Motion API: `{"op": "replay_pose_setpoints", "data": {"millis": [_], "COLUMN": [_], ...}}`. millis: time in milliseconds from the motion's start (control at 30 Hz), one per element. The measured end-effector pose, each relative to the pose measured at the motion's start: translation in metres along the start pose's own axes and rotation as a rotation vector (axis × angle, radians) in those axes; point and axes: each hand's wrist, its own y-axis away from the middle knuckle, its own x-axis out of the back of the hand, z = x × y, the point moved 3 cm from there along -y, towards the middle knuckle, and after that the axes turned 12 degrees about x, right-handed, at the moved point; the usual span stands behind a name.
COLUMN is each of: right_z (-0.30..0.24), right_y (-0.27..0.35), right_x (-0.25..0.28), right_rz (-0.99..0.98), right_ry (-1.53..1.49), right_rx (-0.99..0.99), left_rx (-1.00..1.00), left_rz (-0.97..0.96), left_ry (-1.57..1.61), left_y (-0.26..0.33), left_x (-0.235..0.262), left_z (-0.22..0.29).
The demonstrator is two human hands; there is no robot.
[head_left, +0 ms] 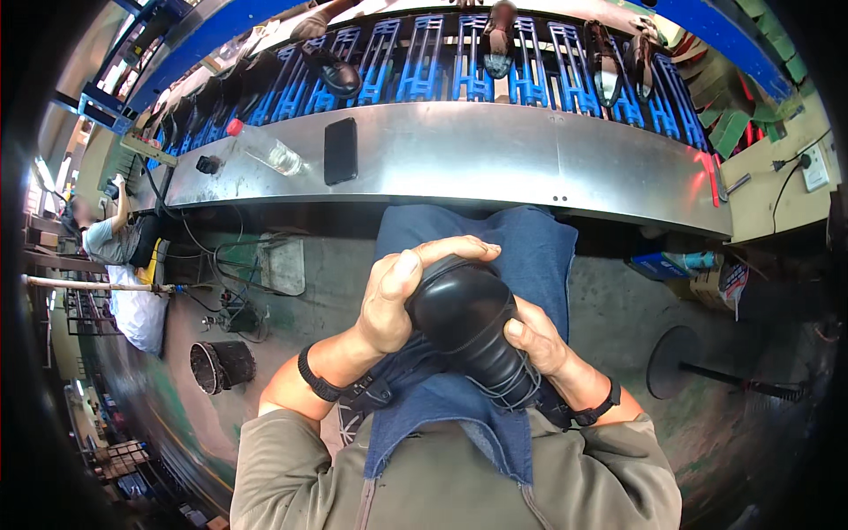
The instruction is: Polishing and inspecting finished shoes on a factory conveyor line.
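Note:
A black shoe (464,309) with a smooth, rounded toe is held above my lap, the toe pointing away from me. Thin cord or laces (517,380) show around its nearer end. My left hand (397,291) wraps the toe from the left, its fingers over the far edge. On the other side my right hand (539,340) grips the shoe, thumb resting on top. Beneath it a blue denim apron (539,247) covers my legs.
A metal ledge (442,150) ahead carries a black phone (340,151), a clear bottle (269,148) and a red-handled tool (712,181). Beyond it, blue racks (420,71) hold several shoes. A dark bucket (221,367) and round-based stand (676,362) flank me. Another person (119,238) sits far left.

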Motion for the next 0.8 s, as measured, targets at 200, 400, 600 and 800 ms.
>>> {"op": "replay_pose_setpoints", "data": {"millis": [200,400,600,800], "right_z": [0.009,0.013,0.014,0.005], "right_y": [0.003,0.010,0.009,0.015], "right_x": [0.003,0.008,0.011,0.015], "right_rz": [-0.007,0.003,0.058,0.142], "right_ry": [-0.039,-0.029,-0.081,-0.243], "right_rx": [-0.035,-0.019,-0.052,-0.039], "left_rx": [0.057,0.059,-0.347,-0.281], "left_rz": [-0.078,0.082,0.198,0.176], "left_ry": [-0.007,-0.304,-0.644,-0.623], "left_y": [0.007,0.023,0.021,0.010], "left_x": [-0.005,-0.007,-0.018,-0.032], "left_z": [0.001,0.032,0.005,-0.006]}}
